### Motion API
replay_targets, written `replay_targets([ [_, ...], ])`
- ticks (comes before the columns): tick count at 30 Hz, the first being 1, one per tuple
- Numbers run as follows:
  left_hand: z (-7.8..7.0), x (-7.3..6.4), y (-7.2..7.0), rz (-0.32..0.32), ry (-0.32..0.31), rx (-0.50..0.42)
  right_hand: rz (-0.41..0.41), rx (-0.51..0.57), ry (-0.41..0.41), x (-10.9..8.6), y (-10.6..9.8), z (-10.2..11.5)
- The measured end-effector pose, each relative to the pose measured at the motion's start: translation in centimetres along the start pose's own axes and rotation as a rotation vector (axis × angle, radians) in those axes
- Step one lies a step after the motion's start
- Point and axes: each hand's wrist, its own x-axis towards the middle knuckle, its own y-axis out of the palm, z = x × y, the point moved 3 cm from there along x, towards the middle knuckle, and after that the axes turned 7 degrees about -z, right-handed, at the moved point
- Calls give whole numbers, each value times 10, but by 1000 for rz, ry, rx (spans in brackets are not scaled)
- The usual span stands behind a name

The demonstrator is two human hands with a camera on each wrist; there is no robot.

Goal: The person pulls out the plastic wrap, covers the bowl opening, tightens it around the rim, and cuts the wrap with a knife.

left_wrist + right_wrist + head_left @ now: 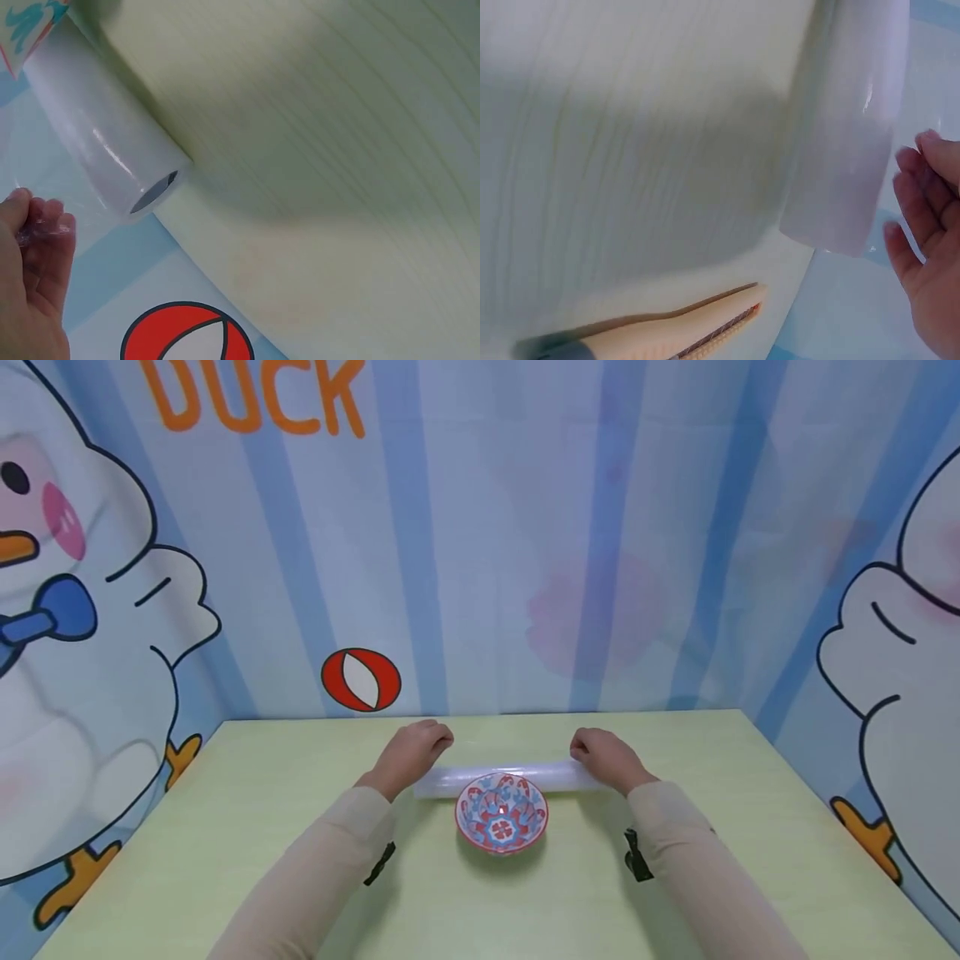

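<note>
A roll of clear cling film lies across the table behind a bowl with a red, blue and white pattern. My left hand is beyond the roll's left end; in the left wrist view its fingers pinch a bunched edge of film. At the other end, my right hand has thumb and forefinger together at the film's edge, its other fingers loosely bent. Thin film stretches between the hands, barely visible. The roll's hollow core shows in the left wrist view.
Beyond the roll's right end lies a long peach-coloured tool with a grey end and ribbed edge, hidden by my arm in the head view. The pale table ends at a striped cloth backdrop with printed ducks.
</note>
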Motion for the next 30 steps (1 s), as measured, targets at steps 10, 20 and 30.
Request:
replay_targets([
  [10,4,-1,-4,11,-6,-15,39,-16,-94,-3,3,-6],
  [20,17,-11,-12,164,-34,-59,-14,-1,-12,-4,-7,-26],
  [30,25,-17,-24,127,-11,-105,39,26,34,-6,-12,-14],
])
